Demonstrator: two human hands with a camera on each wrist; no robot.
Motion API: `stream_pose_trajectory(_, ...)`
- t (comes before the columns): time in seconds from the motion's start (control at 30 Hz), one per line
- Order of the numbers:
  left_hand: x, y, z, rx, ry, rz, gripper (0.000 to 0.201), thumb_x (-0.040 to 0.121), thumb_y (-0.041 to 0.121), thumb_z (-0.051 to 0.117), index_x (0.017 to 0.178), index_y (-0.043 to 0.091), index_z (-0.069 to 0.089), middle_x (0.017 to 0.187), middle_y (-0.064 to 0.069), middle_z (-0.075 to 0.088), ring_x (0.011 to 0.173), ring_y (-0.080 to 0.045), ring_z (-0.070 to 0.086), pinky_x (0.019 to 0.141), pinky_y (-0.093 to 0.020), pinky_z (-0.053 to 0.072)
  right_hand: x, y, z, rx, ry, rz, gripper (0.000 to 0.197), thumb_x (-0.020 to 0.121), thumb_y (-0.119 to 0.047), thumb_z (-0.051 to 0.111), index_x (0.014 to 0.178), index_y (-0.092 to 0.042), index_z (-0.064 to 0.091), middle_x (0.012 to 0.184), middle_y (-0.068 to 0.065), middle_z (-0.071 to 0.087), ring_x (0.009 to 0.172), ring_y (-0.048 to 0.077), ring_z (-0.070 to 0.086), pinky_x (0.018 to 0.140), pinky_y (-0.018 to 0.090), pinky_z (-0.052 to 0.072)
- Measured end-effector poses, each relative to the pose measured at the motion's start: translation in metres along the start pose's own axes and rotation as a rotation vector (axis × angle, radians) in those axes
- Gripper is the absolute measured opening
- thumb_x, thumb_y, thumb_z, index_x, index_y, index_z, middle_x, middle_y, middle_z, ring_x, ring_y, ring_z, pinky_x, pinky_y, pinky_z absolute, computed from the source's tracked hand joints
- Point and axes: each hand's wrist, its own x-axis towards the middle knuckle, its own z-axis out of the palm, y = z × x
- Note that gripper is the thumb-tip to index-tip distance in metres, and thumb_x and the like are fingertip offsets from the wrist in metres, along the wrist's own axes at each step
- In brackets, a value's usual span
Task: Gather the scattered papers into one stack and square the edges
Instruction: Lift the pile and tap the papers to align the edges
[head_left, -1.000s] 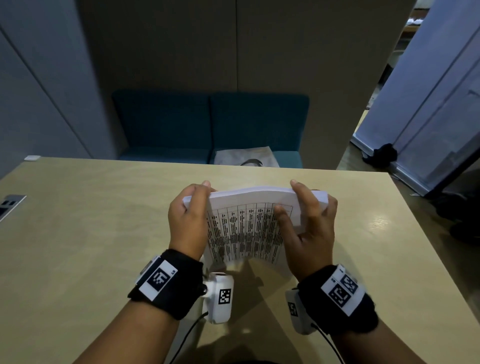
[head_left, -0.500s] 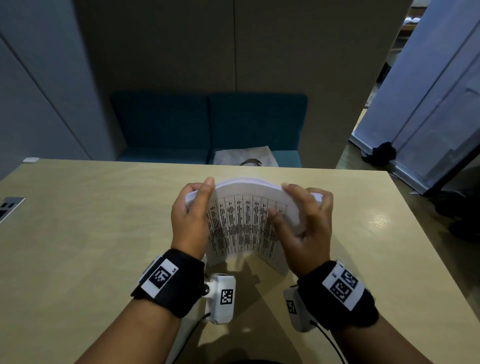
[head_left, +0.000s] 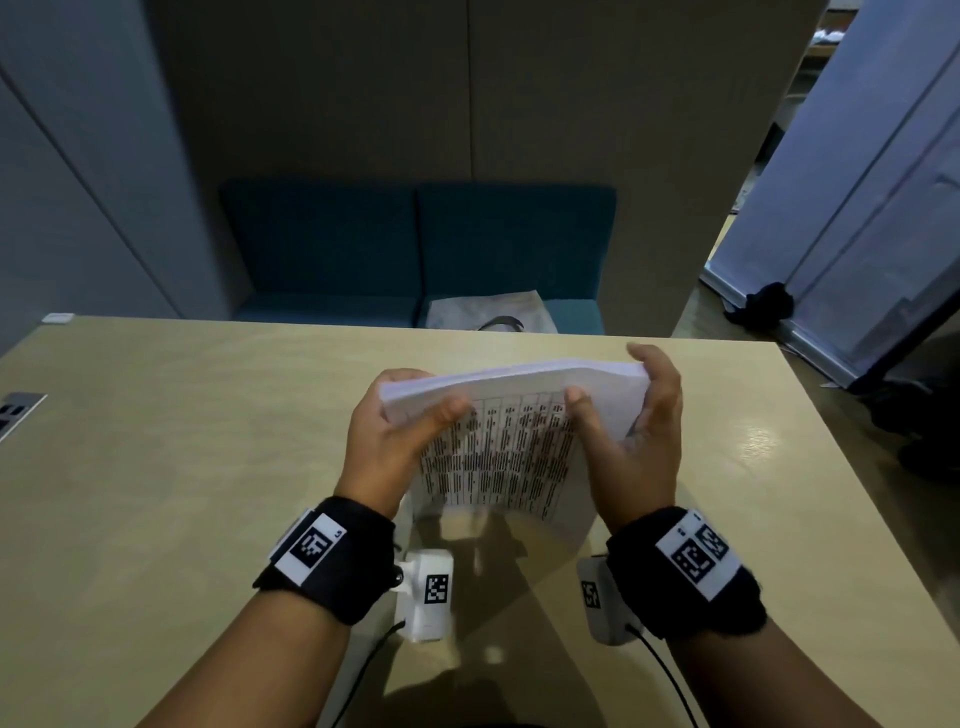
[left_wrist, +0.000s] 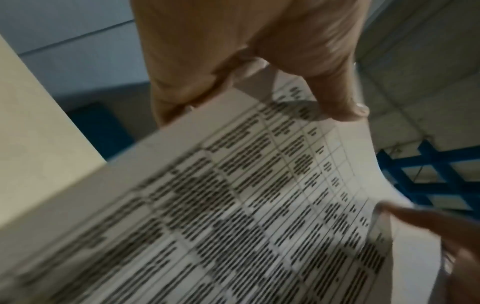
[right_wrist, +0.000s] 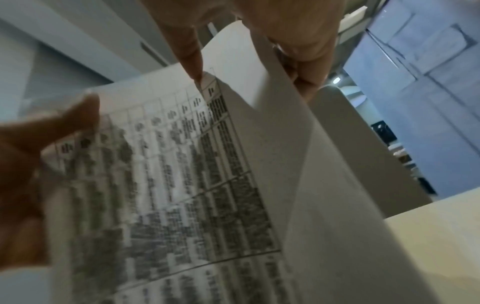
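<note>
My left hand (head_left: 387, 447) grips the stack (head_left: 498, 447) at its left edge, thumb (head_left: 447, 410) pressed flat on the printed face and fingers curled behind. My right hand (head_left: 636, 441) holds the right edge, thumb (head_left: 584, 410) on the face and fingers wrapped over the top corner. The stack stands on edge between my hands, bowed toward me, its lower edge meeting the table (head_left: 182, 467). A table of dark print covers the sheet facing me. In the right wrist view a blank sheet (right_wrist: 298, 164) on the right side curls away from the printed one. Black bands carrying coded tags circle both my wrists. Beyond the table's far edge sits a blue sofa (head_left: 415, 244) with a pale bag (head_left: 488, 312) on its seat.
</note>
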Motion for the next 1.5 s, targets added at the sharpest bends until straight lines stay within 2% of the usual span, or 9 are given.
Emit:
stream_pose_trajectory(0.1, -0.002, -0.011, -0.006, 0.014, -0.106, -0.003, 0.056, 0.065, 0.024, 0.085, 0.117, 0.01, 0.068, 0.106, -0.013, 0.073, 0.1, -0.025, 0.07, 0.074, -0.025, 0.057, -0.001, 0.0, 0.001, -0.042, -0.125, -0.062, 0.049, 0.081, -0.049, 0.064, 0.123, -0.03, 0.048, 0.111, -0.003, 0.036, 0.099, -0.019, 0.042, 0.071, 0.001, 0.043)
stream_pose_trajectory(0.23, 0.0, -0.021, -0.01, -0.013, -0.074, -0.079, 0.087, 0.044, 0.048, 0.095, 0.112, 0.002, 0.066, 0.099, -0.008, 0.076, 0.098, -0.026, 0.071, 0.075, -0.028, 0.057, 0.003, -0.001, 0.001, -0.051, -0.022, 0.04, 0.047, 0.076, -0.062, 0.057, 0.116, -0.04, 0.047, 0.113, -0.005, 0.03, 0.095, -0.007, 0.042, 0.08, 0.008, 0.046)
stream_pose_trajectory(0.43, 0.001, -0.019, -0.006, -0.099, -0.14, -0.097, 0.061, 0.05, 0.047, 0.092, 0.104, 0.022, 0.076, 0.104, -0.007, 0.077, 0.098, -0.021, 0.073, 0.079, -0.027, 0.057, 0.013, -0.004, 0.002, -0.017, -0.086, 0.112, 0.053, 0.076, -0.059, 0.061, 0.124, -0.043, 0.045, 0.12, -0.001, 0.031, 0.1, 0.007, 0.049, 0.084, 0.015, 0.046)
stream_pose_trajectory(0.57, 0.003, -0.022, -0.006, -0.097, -0.104, -0.125, 0.063, 0.057, 0.044, 0.088, 0.111, 0.016, 0.07, 0.106, -0.007, 0.076, 0.102, -0.022, 0.072, 0.078, -0.029, 0.057, 0.014, -0.004, 0.005, -0.047, -0.188, -0.058, 0.05, 0.081, -0.056, 0.062, 0.125, -0.035, 0.052, 0.114, -0.002, 0.035, 0.101, -0.013, 0.042, 0.076, 0.0, 0.042)
stream_pose_trajectory(0.8, 0.003, -0.026, -0.009, -0.085, -0.097, -0.133, 0.058, 0.054, 0.048, 0.09, 0.104, 0.024, 0.074, 0.105, -0.006, 0.077, 0.102, -0.021, 0.071, 0.084, -0.031, 0.057, 0.014, -0.003, 0.009, 0.004, -0.115, 0.049, 0.055, 0.076, -0.061, 0.059, 0.124, -0.04, 0.043, 0.112, -0.005, 0.034, 0.097, -0.009, 0.046, 0.078, 0.014, 0.049)
stream_pose_trajectory(0.93, 0.003, -0.027, -0.003, -0.094, -0.082, -0.131, 0.059, 0.057, 0.051, 0.087, 0.107, 0.024, 0.074, 0.106, -0.006, 0.076, 0.102, -0.019, 0.071, 0.082, -0.028, 0.057, 0.014, -0.007, 0.012, -0.013, -0.128, 0.007, 0.058, 0.078, -0.059, 0.06, 0.129, -0.037, 0.043, 0.108, -0.002, 0.035, 0.093, -0.019, 0.043, 0.069, -0.002, 0.041)
stream_pose_trajectory(1.17, 0.006, -0.031, -0.003, -0.05, -0.034, -0.179, 0.058, 0.065, 0.045, 0.079, 0.114, 0.015, 0.069, 0.106, -0.004, 0.077, 0.103, -0.021, 0.071, 0.082, -0.027, 0.057, 0.014, 0.011, 0.01, 0.388, -0.073, 0.342, 0.092, 0.081, -0.026, 0.074, 0.146, -0.041, 0.011, 0.127, -0.008, 0.055, 0.113, 0.006, 0.06, 0.094, 0.028, 0.052)
stream_pose_trajectory(1.3, -0.004, -0.04, -0.004, -0.036, -0.063, -0.214, 0.065, 0.061, 0.042, 0.086, 0.12, 0.022, 0.065, 0.111, -0.002, 0.075, 0.107, -0.019, 0.07, 0.093, -0.04, 0.054, -0.001, 0.031, 0.011, 0.496, -0.196, 0.542, 0.059, 0.065, -0.039, 0.084, 0.116, -0.023, 0.059, 0.103, 0.002, 0.072, 0.098, 0.02, 0.069, 0.077, 0.029, 0.058)
stream_pose_trajectory(1.5, -0.007, -0.033, -0.008, -0.053, -0.059, -0.193, 0.069, 0.056, 0.044, 0.089, 0.116, 0.017, 0.067, 0.108, -0.005, 0.076, 0.104, -0.021, 0.071, 0.086, -0.035, 0.056, -0.001, 0.034, 0.005, 0.588, -0.214, 0.54, 0.052, 0.066, -0.037, 0.083, 0.11, -0.015, 0.064, 0.101, 0.002, 0.074, 0.093, 0.015, 0.07, 0.074, 0.022, 0.056)
